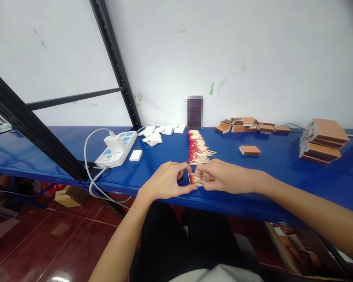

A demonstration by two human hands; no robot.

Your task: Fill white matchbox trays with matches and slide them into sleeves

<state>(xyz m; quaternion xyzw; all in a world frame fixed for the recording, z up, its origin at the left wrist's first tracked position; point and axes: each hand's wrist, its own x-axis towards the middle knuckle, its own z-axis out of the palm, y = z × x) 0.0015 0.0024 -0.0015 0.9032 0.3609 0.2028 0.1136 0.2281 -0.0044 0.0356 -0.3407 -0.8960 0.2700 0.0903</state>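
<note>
We see the left hand (167, 181) and right hand (220, 176) both pinching a small tray of matches (195, 179), probably half full, near the blue table's (282, 172) front edge.

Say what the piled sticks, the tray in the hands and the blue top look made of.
Sticks: pale bare wood, likely, with matte red tips. Tray, pinched between left hand and right hand: probably thin white card. Top: glossy painted metal, perhaps; it mirrors the wall.
</note>
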